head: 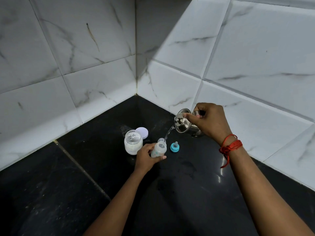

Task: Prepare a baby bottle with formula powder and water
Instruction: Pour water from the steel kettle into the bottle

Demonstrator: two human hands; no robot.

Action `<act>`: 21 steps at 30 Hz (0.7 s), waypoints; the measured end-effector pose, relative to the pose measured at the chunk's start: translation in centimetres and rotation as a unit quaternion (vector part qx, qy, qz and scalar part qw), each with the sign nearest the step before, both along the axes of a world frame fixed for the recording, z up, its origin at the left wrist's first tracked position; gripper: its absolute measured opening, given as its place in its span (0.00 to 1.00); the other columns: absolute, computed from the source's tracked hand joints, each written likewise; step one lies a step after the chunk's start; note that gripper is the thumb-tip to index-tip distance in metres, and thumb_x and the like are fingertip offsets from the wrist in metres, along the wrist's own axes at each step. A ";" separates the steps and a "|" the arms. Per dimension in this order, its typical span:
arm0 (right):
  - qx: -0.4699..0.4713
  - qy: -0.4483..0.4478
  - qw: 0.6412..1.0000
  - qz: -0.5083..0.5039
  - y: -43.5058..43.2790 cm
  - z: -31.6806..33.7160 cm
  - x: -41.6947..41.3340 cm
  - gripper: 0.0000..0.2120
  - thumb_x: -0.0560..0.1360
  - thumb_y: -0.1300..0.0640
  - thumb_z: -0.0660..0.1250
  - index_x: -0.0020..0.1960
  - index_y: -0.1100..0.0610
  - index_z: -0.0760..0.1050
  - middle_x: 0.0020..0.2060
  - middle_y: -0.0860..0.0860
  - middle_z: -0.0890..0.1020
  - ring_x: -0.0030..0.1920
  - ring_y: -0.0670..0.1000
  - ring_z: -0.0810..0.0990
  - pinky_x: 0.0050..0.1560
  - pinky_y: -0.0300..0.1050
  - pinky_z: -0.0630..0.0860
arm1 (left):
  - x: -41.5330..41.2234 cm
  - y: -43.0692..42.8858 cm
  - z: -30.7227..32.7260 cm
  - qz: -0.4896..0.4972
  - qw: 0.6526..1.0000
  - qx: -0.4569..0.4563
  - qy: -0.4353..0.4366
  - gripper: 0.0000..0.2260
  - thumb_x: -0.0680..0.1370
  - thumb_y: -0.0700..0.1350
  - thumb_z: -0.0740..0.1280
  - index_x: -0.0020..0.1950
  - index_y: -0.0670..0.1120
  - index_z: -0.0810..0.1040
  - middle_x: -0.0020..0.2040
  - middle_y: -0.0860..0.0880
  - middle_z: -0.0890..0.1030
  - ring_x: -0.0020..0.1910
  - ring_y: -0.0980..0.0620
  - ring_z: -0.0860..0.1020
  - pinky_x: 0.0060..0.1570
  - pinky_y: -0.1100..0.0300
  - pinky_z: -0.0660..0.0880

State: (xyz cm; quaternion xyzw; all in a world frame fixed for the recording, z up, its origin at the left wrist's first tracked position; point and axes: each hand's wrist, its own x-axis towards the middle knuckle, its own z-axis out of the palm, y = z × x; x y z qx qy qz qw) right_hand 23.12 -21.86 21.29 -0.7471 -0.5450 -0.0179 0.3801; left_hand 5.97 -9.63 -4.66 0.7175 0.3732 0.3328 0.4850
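My left hand (146, 156) grips a small clear baby bottle (159, 149) with no top, tilted toward the right. My right hand (208, 119) holds a steel kettle (184, 124) tipped to the left, one finger pressing its lid. A thin stream of water (168, 132) runs from the spout into the bottle's mouth. An open glass jar of white formula powder (133, 142) stands just left of the bottle. The bottle's blue ring with its teat (175, 147) lies on the counter to the right.
The jar's pale lid (143, 132) lies behind the jar. The black stone counter (102, 167) meets white tiled walls (255, 82) in a corner behind the objects. A red thread is tied around my right wrist (230, 147).
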 end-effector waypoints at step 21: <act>-0.001 -0.014 1.000 0.000 0.3 -0.5 0.0 0.23 0.70 0.48 0.75 0.28 0.53 0.64 0.22 0.47 0.67 0.26 0.47 0.65 0.30 0.44 0.64 | 0.6 0.3 0.6 -0.010 0.999 0.012 -0.046 0.25 0.59 0.60 0.83 0.53 0.75 0.80 0.54 0.54 0.85 0.54 0.54 0.84 0.56 0.48 0.83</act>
